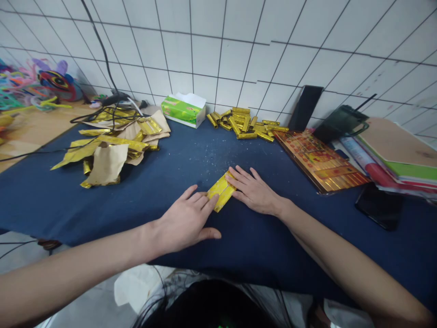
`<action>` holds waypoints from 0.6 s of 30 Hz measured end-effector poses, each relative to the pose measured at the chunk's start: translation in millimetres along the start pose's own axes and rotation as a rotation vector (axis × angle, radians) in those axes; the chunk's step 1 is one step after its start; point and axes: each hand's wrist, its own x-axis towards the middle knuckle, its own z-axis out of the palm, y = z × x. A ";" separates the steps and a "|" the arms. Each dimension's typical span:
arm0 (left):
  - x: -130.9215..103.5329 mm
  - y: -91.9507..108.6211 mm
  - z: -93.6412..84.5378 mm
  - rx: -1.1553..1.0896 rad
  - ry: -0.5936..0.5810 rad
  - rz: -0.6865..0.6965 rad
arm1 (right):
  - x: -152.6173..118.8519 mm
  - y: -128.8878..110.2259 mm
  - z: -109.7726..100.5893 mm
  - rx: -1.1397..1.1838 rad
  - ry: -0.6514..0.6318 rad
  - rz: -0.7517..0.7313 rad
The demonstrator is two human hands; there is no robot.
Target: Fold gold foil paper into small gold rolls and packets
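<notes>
A small sheet of gold foil paper lies flat on the dark blue cloth, with a lengthwise line down its middle. My left hand rests its fingertips on the sheet's near left end, thumb stretched away from it. On the far right end lie the spread fingers of my right hand, palm down. Both hands press on the paper and do not grasp it. Part of each end is hidden under fingers. Beyond them, against the tiled wall, is a pile of folded gold paper rolls.
At left are crumpled gold and brown papers with a black cable over them. A green tissue pack stands by the wall. To the right are a propped black phone, a packet of red-gold paper, a dark mug and another phone.
</notes>
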 end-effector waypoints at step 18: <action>1.9 -8.5 26.6 -0.053 -0.101 0.094 | -9.3 -44.4 -5.5 -0.036 0.022 -0.159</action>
